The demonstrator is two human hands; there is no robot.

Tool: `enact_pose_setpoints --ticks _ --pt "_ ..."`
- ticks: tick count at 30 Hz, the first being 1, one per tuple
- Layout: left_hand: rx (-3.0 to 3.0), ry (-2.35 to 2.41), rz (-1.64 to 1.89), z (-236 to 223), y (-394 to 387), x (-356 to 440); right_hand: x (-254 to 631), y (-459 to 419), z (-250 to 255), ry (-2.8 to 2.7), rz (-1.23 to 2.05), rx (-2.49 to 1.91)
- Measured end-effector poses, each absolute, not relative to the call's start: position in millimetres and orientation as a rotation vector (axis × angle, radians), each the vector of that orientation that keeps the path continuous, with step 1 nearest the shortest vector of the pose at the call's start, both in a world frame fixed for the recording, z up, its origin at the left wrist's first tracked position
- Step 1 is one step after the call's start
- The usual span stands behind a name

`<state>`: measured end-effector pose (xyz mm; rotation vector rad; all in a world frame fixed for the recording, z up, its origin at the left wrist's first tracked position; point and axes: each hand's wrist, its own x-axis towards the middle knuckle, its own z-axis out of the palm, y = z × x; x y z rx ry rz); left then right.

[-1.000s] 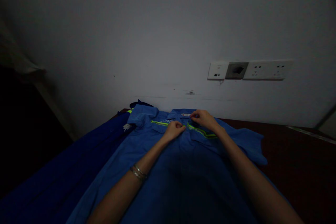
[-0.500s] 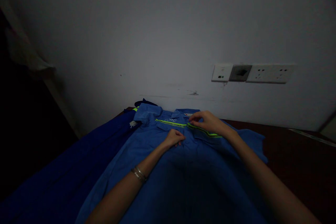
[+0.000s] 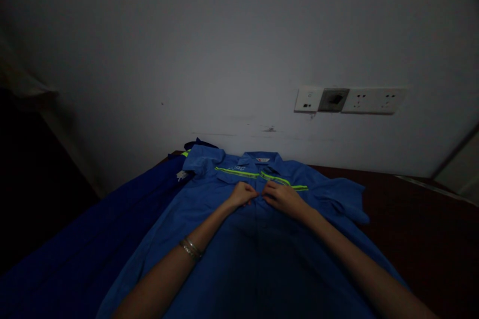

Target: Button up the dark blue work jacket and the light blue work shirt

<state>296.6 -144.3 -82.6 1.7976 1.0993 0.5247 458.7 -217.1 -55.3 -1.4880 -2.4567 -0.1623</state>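
Note:
A blue work shirt (image 3: 209, 219) with neon yellow chest stripes lies front up on a dark table, collar toward the wall. My left hand (image 3: 243, 193), bracelets on its wrist, is closed in a pinch on the shirt's front opening just below the stripes. My right hand (image 3: 281, 196) is closed beside it, pinching the other side of the same opening. The two hands nearly touch at the shirt's middle.
A darker blue garment (image 3: 75, 249) lies left of the shirt. The dark brown table (image 3: 419, 219) stretches to the right. A white wall stands close behind, with a row of sockets (image 3: 350, 100). The room is dim.
My right hand has come down from the collar to the front opening below the stripes. My left hand has moved a little lower along the same line, and the two now meet.

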Motion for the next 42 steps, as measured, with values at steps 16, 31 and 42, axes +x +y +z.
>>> enact_pose_setpoints --ticks 16,31,42 --pt "1.618 1.021 0.591 -77 -144 298 463 -215 -65 -2.567 -0.619 -1.258" --pt "1.508 0.956 0.633 -76 -144 295 457 -213 -74 -2.419 -0.681 -1.219" --pt "1.449 1.003 0.661 -75 -144 295 456 -212 -74 -2.346 -0.642 -1.203"
